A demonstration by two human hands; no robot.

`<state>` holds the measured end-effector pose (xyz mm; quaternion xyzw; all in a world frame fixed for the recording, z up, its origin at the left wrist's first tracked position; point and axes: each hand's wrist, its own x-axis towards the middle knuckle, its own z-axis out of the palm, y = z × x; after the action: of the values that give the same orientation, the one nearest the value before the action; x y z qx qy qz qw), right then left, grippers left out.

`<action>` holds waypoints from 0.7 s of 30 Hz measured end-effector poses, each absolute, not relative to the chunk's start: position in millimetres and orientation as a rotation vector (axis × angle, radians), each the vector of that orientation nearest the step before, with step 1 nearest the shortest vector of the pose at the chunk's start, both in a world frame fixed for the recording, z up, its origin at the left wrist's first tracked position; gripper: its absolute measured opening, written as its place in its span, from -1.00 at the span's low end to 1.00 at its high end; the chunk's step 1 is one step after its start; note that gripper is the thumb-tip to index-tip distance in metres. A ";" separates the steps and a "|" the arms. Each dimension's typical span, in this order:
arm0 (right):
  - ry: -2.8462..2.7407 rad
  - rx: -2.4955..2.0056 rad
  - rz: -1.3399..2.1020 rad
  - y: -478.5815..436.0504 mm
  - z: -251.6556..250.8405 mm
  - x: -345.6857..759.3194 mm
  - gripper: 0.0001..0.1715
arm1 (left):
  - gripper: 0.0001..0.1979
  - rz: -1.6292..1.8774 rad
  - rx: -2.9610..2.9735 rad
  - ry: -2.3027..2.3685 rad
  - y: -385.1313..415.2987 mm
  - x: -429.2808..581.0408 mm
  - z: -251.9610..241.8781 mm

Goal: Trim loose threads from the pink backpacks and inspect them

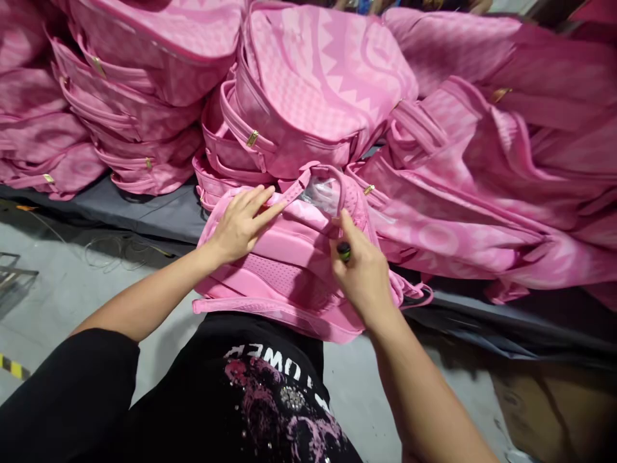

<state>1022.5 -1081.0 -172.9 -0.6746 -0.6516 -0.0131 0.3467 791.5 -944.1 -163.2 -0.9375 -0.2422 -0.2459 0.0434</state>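
A pink backpack point(284, 257) lies in front of my body with its straps and padded back panel facing up. My left hand point(243, 225) rests on its upper left edge, fingers stretched out flat, thumb beside the base of the carry loop point(332, 170). In my closed right hand point(361, 270) is a small tool with a black and green handle point(344, 251). Its working end is hidden by my fingers, close to the right side of the loop. Clear plastic point(321, 195) shows beneath the loop.
Stacked pink backpacks point(328, 77) line the dark-covered table point(159, 209) behind, with more piles to the left point(139, 83) and right point(482, 173). Thin wire point(113, 251) lies on the grey floor at left. A brown cardboard piece point(549, 411) is at lower right.
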 end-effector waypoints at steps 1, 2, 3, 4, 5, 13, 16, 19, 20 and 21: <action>-1.667 -1.742 -0.016 -1076.9 -170.9 1028.9 -0.22 | -0.55 -0.752 -2.852 -0.736 -948.9 790.0 -166.8; -1.671 -1.730 -0.001 -1073.9 -168.9 1033.5 -0.24 | -0.58 -0.742 -2.838 -0.737 -954.2 789.5 -170.5; -1.690 -1.720 0.006 -1072.1 -167.4 1036.0 -0.28 | -0.62 -0.716 -2.828 -0.746 -960.0 790.3 -173.6; -1.717 -1.712 0.005 -1071.2 -166.8 1036.4 -0.31 | -0.65 -0.669 -2.822 -0.774 -965.8 792.5 -175.5; -1.745 -1.702 -0.002 -1071.0 -167.1 1035.0 -0.35 | -0.65 -0.600 -2.813 -0.832 -971.4 795.9 -175.9; -1.822 -1.500 -0.028 -1101.2 -154.4 1015.3 -0.60 | -0.78 -0.126 -3.068 -0.991 -998.7 786.7 -146.9; -1.745 -1.453 -0.178 -1112.9 -139.5 1011.1 -0.56 | -0.69 -0.189 -3.316 -0.797 -1010.8 747.7 -134.0; -1.867 -1.600 -0.041 -1100.3 -142.2 1003.7 -0.51 | -0.65 -0.062 -3.471 -0.873 -1011.9 719.9 -121.6; -1.939 -1.675 0.123 -1091.4 -146.9 1001.8 -0.52 | -0.66 0.015 -3.493 -0.949 -1007.3 717.0 -120.3; -1.987 -1.742 0.271 -1081.5 -152.2 1001.4 -0.53 | -0.68 0.087 -3.485 -1.037 -1000.5 717.3 -121.6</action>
<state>1001.4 -1081.5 -152.2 -0.6367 -0.7260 0.0990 0.2403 717.3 -1000.5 -121.6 -0.9289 -0.2765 0.0231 -0.2452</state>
